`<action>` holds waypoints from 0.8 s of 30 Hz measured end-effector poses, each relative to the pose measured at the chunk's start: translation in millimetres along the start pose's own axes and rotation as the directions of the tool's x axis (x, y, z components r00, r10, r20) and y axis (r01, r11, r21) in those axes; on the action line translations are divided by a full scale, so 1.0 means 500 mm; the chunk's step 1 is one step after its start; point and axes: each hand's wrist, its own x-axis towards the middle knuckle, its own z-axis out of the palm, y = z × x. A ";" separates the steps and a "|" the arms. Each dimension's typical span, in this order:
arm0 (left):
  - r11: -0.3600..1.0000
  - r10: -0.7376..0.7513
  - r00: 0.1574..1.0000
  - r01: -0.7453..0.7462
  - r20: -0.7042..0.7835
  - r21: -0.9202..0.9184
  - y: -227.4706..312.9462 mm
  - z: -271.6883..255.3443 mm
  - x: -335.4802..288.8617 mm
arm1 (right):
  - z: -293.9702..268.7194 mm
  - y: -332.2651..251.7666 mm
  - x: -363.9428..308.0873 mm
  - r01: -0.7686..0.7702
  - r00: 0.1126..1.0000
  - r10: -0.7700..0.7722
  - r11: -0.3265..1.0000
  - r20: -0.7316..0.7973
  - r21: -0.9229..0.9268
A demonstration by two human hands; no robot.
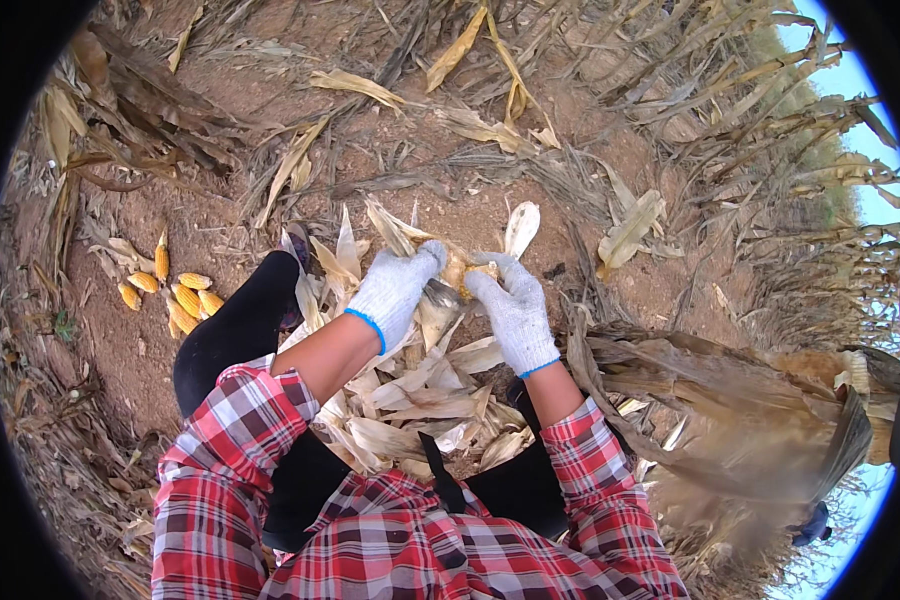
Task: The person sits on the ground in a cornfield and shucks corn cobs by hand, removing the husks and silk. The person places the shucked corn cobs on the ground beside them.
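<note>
From the head view, the left hand (pixel 394 290) and right hand (pixel 515 310) both close on one corn ear (pixel 462 272) lying crosswise between them above the husk pile (pixel 420 400), each equally near, with husked cobs (pixel 170 290) well left.

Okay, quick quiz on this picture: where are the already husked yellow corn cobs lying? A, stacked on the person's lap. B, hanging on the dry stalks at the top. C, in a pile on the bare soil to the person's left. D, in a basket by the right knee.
C: the husked cobs lie together on bare soil at the left, apart from both gloved hands, which hold a cob still in its husk.
</note>
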 end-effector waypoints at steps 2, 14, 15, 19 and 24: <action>0.999 -0.014 1.000 0.013 -0.023 -0.032 -0.029 -0.013 0.030 | -0.009 -0.003 0.006 0.004 1.000 -0.003 0.990 -0.012 0.143; 0.993 0.118 0.983 -0.119 -0.142 0.003 -0.024 -0.046 0.045 | -0.122 0.037 0.032 0.051 0.987 0.046 0.816 -0.152 0.577; 0.994 0.099 0.980 -0.105 -0.173 -0.021 -0.028 -0.053 0.055 | -0.135 0.043 0.036 0.067 0.982 0.050 0.809 -0.182 0.584; 0.994 0.104 0.966 -0.106 -0.236 0.005 0.007 -0.053 0.040 | -0.182 0.048 0.040 0.132 0.950 0.065 0.804 -0.305 0.580; 0.955 0.168 0.979 -0.132 -0.117 0.266 -0.010 -0.057 0.042 | -0.192 0.037 0.042 0.203 0.923 0.043 0.789 -0.383 0.580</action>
